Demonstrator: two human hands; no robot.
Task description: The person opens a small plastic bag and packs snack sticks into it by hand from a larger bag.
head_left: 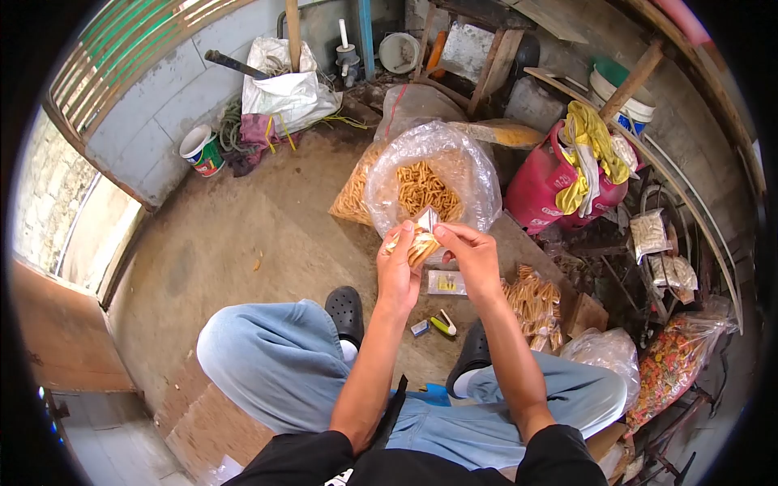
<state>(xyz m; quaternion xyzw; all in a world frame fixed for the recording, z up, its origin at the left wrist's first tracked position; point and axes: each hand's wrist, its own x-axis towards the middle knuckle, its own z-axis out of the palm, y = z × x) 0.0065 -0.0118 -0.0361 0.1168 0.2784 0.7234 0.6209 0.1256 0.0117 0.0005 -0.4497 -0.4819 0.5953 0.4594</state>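
My left hand (397,274) is closed around the side of a small clear packet of brown stick snacks (421,246). With thumb and fingers, my right hand (472,257) pinches the packet's upper right edge, near a white folded label (427,219) at its top. Just beyond both hands stands a large open clear plastic bag (377,182), holding a heap of loose stick snacks (427,190). Below the hands, a green stapler (444,323) and a small blue box (419,328) lie on the floor. A clear pack with a yellow-and-white label (446,283) is close by.
Several filled snack packets (535,308) are piled right of my right foot. A red tub (535,182) draped with yellow cloth stands farther right. A bag of colourful pieces (673,364) leans at the lower right. A small bucket (201,151) and white sack (288,97) stand back left.
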